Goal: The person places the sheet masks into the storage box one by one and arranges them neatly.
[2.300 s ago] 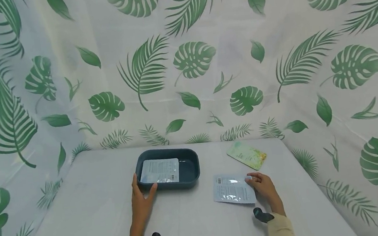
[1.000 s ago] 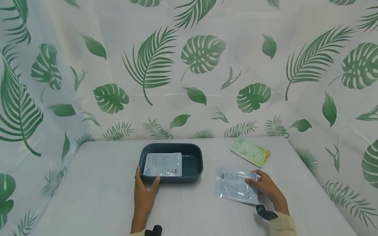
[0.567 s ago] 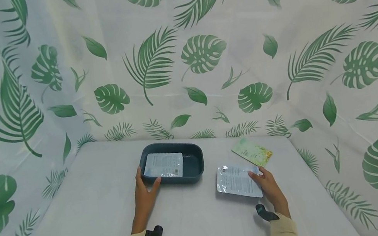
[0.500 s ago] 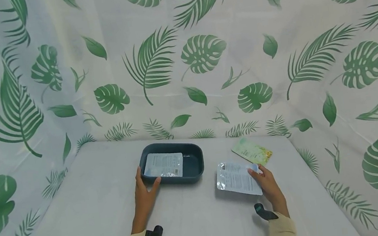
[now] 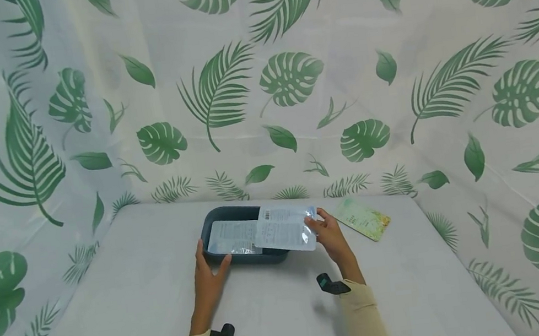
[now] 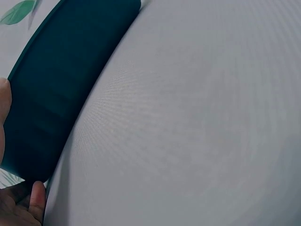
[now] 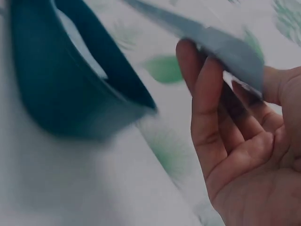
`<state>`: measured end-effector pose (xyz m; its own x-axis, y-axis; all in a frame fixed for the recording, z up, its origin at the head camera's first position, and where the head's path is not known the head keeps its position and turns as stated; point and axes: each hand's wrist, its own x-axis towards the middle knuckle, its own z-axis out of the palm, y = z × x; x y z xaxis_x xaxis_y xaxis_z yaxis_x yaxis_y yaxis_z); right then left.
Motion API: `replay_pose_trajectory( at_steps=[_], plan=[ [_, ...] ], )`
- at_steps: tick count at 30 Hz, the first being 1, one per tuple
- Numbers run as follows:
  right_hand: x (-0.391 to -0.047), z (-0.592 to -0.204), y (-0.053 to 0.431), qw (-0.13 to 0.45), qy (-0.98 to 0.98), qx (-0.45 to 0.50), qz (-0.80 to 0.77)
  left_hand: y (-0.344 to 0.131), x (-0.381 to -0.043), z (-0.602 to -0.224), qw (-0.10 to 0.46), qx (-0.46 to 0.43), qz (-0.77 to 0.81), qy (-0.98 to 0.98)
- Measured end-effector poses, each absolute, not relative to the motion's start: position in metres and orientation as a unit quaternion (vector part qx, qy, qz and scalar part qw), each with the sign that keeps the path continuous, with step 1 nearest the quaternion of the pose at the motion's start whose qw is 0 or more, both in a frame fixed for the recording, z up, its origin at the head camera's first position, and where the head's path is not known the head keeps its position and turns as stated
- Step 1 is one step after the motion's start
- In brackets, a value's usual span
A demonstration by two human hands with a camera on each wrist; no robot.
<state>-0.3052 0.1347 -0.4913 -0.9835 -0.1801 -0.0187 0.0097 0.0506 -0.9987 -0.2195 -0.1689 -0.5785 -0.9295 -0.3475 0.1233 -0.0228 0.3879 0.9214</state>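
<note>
A dark blue basin with rounded corners stands on the white table. My left hand grips its near left corner, thumb on the front wall and fingers on the left side; the left wrist view shows the basin's outer wall. Inside lies a pale blue foil sachet, print side up. My right hand pinches a second such sachet by its right edge, thumb on top. That sachet hangs over the basin's right part and hides it. In the right wrist view it is raised above the rim, slightly tilted.
A green and yellow sachet lies flat on the table, right of my right hand. White cloth walls printed with green leaves close in the back and both sides. Each wrist wears a small black camera.
My right hand has lifted the second sachet off the table and carried it left and away from me, over the basin. My left hand and the basin stay put.
</note>
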Motion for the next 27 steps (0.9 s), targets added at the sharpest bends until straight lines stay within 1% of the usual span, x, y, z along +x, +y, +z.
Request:
replay_pose_trajectory(
  at_steps=[4,11,13,16,21,24,27],
  plan=[
    [-0.31,-0.493,0.098,0.079,0.736,-0.084,-0.667,-0.169,-0.217,-0.582,0.15,0.113,-0.543,-0.818],
    [-0.312,-0.502,0.048,0.064,0.771,-0.155,-0.614,-0.169,-0.213,-0.583,0.152,0.112,-0.547,-0.816],
    [-0.314,-0.509,0.037,0.067,0.776,-0.144,-0.61,-0.17,-0.213,-0.583,0.154,0.112,-0.546,-0.816],
    [-0.318,-0.518,0.023,0.062,0.797,-0.101,-0.592,-0.17,-0.214,-0.585,0.155,0.114,-0.542,-0.818],
    [-0.322,-0.525,0.01,0.021,0.841,-0.028,-0.54,-0.171,-0.218,-0.585,0.155,0.115,-0.539,-0.82],
    [-0.323,-0.526,0.005,-0.008,0.869,-0.023,-0.494,-0.171,-0.219,-0.583,0.158,0.113,-0.538,-0.82],
    [-0.323,-0.526,0.002,-0.029,0.897,-0.044,-0.44,-0.172,-0.22,-0.581,0.162,0.109,-0.539,-0.82]
  ],
)
